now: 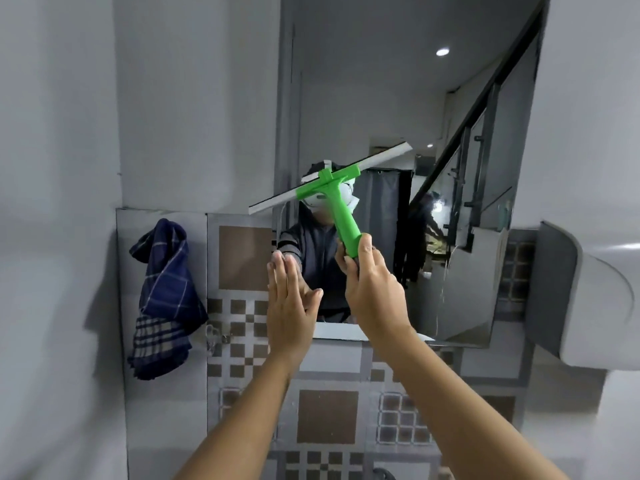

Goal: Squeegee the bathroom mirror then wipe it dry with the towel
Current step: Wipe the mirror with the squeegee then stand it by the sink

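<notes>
The bathroom mirror (398,81) hangs on the wall straight ahead, and my reflection shows in it. My right hand (370,282) grips the lower end of a green squeegee (337,199). Its white blade is tilted, left end low, and lies across the mirror's left side around mid height. My left hand (289,292) is flat with fingers together and straight, pressed against the mirror's lower left edge. A dark blue checked towel (164,299) hangs on the wall to the left of the mirror.
Patterned brown and grey tiles (325,417) cover the wall under the mirror. A white rounded fixture (588,299) juts out at the right. A small metal hook (214,336) sits beside the towel.
</notes>
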A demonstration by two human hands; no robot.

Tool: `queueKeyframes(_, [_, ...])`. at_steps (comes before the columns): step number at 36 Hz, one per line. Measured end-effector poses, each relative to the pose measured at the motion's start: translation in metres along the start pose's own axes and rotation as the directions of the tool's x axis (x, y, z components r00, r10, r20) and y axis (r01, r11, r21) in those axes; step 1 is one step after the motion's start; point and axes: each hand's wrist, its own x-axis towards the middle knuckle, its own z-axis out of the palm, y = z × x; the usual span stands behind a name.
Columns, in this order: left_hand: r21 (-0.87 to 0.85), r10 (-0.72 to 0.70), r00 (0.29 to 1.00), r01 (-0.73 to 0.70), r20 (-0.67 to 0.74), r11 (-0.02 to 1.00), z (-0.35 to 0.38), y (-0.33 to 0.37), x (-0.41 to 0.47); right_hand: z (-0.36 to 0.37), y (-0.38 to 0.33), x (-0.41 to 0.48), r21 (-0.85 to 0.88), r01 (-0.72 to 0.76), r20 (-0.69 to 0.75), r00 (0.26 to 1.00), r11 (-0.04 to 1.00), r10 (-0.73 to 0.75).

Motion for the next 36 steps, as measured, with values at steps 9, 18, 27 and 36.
queueKeyframes(9, [-0.056, -0.055, 0.998, 0.054, -0.008, 0.997, -0.001, 0.003, 0.000, -0.051, 0.046, 0.024, -0.353, 0.256, 0.057, 0.966, 0.900, -0.252])
queueKeyframes(18, [0.005, -0.062, 0.998, 0.062, 0.002, 0.998, 0.002, 0.000, -0.001, -0.084, 0.075, 0.045, -0.476, 0.397, 0.083, 0.909, 0.785, -0.409])
queueKeyframes(27, [0.045, -0.014, 1.000, 0.014, -0.015, 0.999, 0.003, 0.000, 0.000, -0.112, 0.117, 0.053, -0.394, 0.430, 0.197, 0.903, 0.812, -0.383])
queueKeyframes(36, [0.134, -0.046, 0.999, 0.044, 0.010, 0.990, 0.003, 0.002, 0.001, -0.144, 0.171, 0.033, -0.408, 0.319, 0.188, 0.946, 0.855, -0.263])
